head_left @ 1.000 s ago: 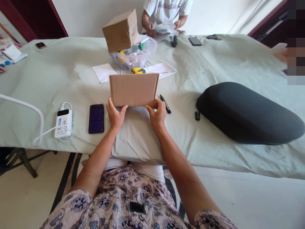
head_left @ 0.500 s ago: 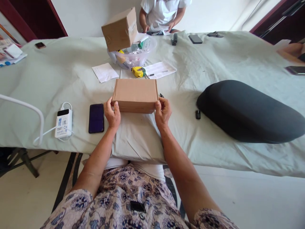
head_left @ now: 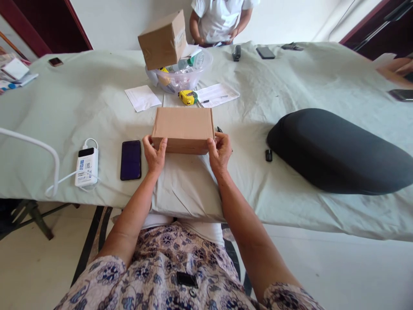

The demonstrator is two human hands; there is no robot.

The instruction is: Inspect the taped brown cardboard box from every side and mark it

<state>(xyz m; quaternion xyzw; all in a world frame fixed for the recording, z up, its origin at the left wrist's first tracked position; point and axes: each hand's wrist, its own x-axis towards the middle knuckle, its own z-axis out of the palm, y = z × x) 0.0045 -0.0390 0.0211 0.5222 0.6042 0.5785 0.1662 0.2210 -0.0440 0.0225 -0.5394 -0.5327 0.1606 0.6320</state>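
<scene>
A flat brown cardboard box lies closed on the pale green table cover in front of me. My left hand grips its near left corner, thumb on top and fingers against the front face. My right hand grips the near right corner the same way. A black marker lies just behind my right hand, mostly hidden by it and the box.
A black phone and a white power bank with cable lie to the left. A black cushion lies to the right, a small black cap beside it. Beyond the box: yellow tape measure, papers, clear bowl under a taped box. Another person stands opposite.
The box stood upright on its edge a second ago; it has been laid flat on the table. My hands shifted from its bottom edge to its two near corners.
</scene>
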